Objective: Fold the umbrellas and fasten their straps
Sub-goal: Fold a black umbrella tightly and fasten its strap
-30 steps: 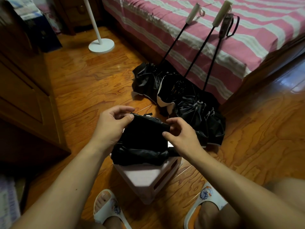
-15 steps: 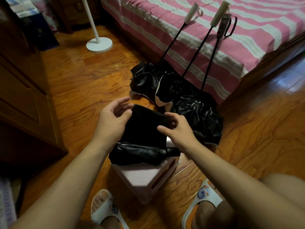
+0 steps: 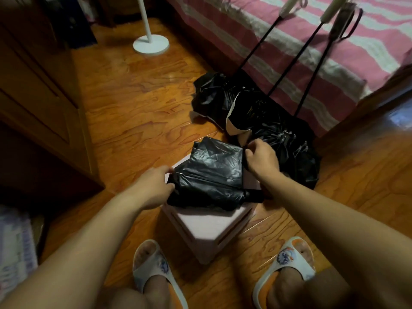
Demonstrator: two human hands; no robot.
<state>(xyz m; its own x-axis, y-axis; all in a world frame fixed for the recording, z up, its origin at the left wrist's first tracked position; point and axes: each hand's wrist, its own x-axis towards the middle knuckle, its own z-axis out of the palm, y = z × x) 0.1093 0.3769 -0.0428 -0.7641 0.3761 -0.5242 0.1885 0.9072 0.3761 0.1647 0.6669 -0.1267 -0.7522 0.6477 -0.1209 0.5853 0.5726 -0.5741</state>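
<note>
I am seeing the black umbrella (image 3: 211, 175) lying across the top of the pale pink stool (image 3: 209, 226), its canopy partly spread. My left hand (image 3: 153, 188) is pinching the fabric at its left end; my right hand (image 3: 263, 159) is curling round the fabric at the upper right corner, fingertips hiding behind the knuckles. Whether a strap is in either grip, I cannot tell. Three unfolded umbrellas (image 3: 263, 121) are leaning against the striped bed (image 3: 334, 52), handles cut off by the top edge and blurring. Open wooden floor (image 3: 138, 112) is lying to the left, up to the cabinet (image 3: 38, 85).
</note>
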